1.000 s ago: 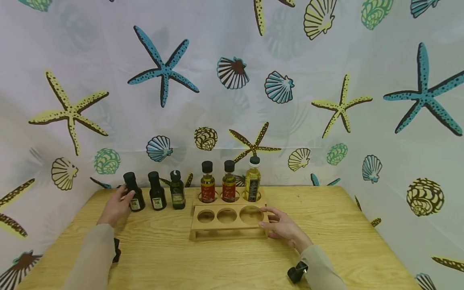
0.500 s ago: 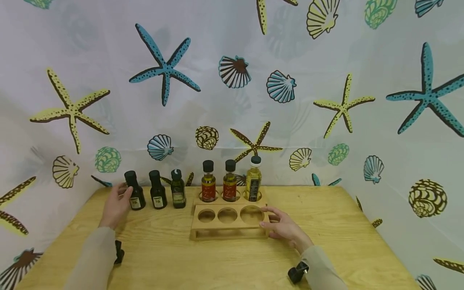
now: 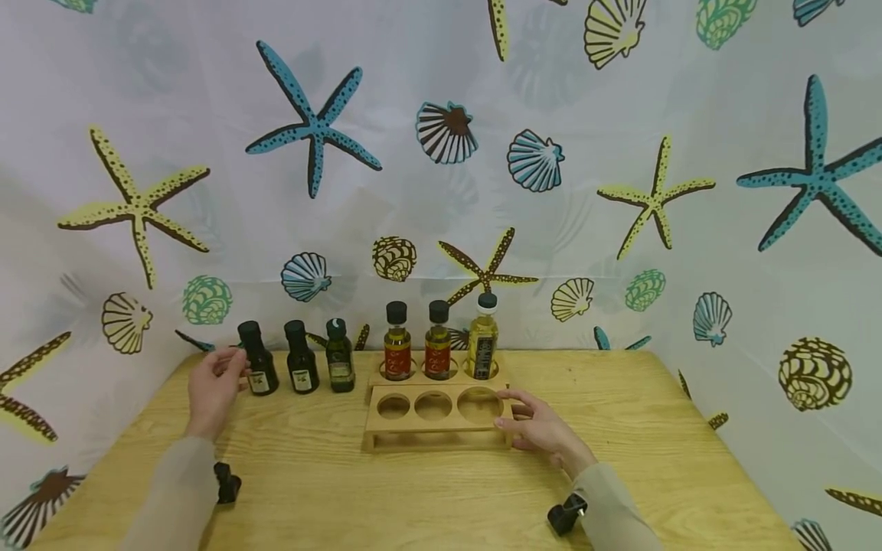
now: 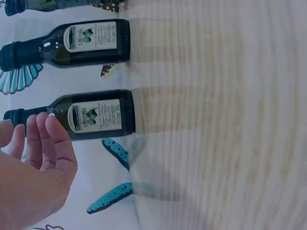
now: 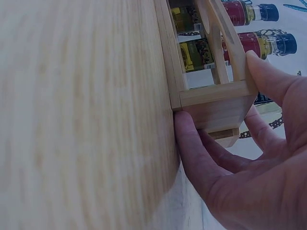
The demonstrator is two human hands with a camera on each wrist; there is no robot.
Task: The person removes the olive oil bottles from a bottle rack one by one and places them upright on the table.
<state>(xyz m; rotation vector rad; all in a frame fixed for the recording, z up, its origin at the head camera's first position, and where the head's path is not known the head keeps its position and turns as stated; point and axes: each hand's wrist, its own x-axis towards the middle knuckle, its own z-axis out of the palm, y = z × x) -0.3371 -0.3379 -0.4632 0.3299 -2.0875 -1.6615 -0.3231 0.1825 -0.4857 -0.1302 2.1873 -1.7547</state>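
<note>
Fingers loosely bent, my left hand (image 3: 212, 389) is beside the leftmost dark bottle (image 3: 259, 366), at its left side. In the left wrist view the fingertips (image 4: 50, 122) overlap the neck and shoulder of that dark green olive oil bottle (image 4: 96, 116), which stands upright on the table. My right hand (image 3: 546, 435) holds the right end of a two-step wooden bottle rack (image 3: 434, 425). In the right wrist view its fingers (image 5: 189, 139) lie against the rack's end panel (image 5: 220, 108), low by the tabletop, and one digit presses the upper edge. Three round holes show in the rack's front step.
Two red-labelled oil bottles (image 3: 397, 360) and a taller yellow oil bottle (image 3: 482, 348) stand in the rack's back step. A second dark bottle (image 3: 302, 367) and a green bottle (image 3: 340, 366) stand left of the rack. A patterned curtain (image 3: 441, 199) hangs behind the wooden table (image 3: 310, 482).
My left hand has drawn slightly left, off the leftmost bottle, and its fingers have loosened. My right hand stays at the rack's end. The bottles keep their places.
</note>
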